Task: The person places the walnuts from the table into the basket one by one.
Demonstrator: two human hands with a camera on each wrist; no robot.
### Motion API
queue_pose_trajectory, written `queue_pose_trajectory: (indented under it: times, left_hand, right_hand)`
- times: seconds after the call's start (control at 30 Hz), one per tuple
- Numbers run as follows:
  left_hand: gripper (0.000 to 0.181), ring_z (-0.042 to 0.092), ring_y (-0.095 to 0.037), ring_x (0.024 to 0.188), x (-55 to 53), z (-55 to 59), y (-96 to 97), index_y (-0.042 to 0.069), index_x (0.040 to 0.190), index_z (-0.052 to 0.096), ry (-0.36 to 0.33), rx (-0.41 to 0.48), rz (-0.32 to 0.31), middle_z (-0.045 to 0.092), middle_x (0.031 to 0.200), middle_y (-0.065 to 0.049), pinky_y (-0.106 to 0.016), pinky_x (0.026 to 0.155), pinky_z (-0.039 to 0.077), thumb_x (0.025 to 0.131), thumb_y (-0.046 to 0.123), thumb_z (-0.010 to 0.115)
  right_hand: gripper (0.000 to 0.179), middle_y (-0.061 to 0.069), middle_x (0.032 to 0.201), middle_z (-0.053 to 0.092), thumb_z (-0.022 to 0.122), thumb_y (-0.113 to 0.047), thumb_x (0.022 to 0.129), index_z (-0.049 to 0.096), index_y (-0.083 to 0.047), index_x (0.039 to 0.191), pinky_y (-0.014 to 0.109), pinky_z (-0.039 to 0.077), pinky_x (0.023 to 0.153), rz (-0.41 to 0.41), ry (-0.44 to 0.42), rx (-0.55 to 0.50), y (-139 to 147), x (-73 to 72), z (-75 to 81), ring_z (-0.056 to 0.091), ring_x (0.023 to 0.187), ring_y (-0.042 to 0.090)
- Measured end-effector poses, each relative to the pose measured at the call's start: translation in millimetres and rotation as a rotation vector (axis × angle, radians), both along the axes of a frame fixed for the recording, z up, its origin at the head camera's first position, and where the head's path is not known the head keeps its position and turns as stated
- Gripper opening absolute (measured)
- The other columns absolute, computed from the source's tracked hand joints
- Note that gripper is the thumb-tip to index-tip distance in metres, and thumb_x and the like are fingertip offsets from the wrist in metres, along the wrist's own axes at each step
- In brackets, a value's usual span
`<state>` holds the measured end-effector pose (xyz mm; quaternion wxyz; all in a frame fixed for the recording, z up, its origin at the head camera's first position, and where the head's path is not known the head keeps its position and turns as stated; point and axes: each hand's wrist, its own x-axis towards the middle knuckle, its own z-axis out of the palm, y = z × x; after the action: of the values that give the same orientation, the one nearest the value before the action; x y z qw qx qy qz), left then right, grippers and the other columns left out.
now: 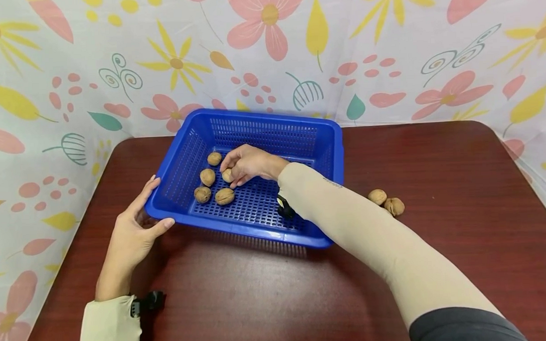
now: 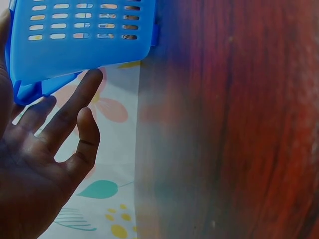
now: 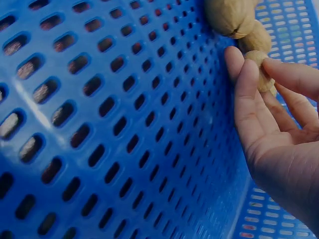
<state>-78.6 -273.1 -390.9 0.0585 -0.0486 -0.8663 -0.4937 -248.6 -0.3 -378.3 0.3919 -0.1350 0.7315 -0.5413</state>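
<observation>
A blue plastic basket [image 1: 262, 236] with slotted walls and floor sits on the table. My left hand [image 1: 132, 233] holds its near left corner, the thumb along the front rim and the fingers at the left side. In the left wrist view, fingers [image 2: 89, 84] touch the basket wall [image 2: 84, 55]. Inside the basket, my right hand [image 1: 250, 164] pinches a walnut [image 1: 227, 175] low over the floor. That walnut [image 3: 260, 69] shows between thumb and fingertips in the right wrist view. Several other walnuts [image 1: 207, 177] lie beside it in the basket's left part.
On the dark red wooden table [image 1: 450, 204], walnuts [image 1: 394, 206] lie right of the basket, partly behind the right sleeve [image 1: 370, 237]. A flower-patterned cloth [image 1: 269, 55] hangs behind the table and down its left side.
</observation>
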Motion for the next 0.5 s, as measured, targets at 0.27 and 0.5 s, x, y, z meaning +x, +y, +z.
queue_pose_trajectory:
  times: [0.27,0.5]
  left_hand:
    - [0.083,0.060,0.010,0.109,-0.3,0.4,0.2,0.021,0.162,0.042,0.001,-0.002,-0.005,0.031,0.173,-0.006,-0.008,0.081,0.052,0.091,0.000,0.079]
    - [0.083,0.060,0.011,0.110,-0.3,1.1,0.4,0.022,0.162,0.041,-0.004,-0.005,-0.004,0.031,0.173,-0.007,-0.008,0.081,0.051,0.091,0.001,0.079]
  right_hand:
    - [0.032,0.013,0.134,0.065,0.062,0.009,0.097,0.070,0.000,0.127,0.036,0.062,0.084,0.018,0.017,0.023,-1.5,1.0,-2.3,0.076,0.091,0.026]
    - [0.033,0.012,0.142,0.063,0.062,0.009,0.096,0.070,-0.002,0.126,0.035,0.062,0.083,0.015,0.027,0.042,-2.3,1.5,-3.1,0.076,0.092,0.027]
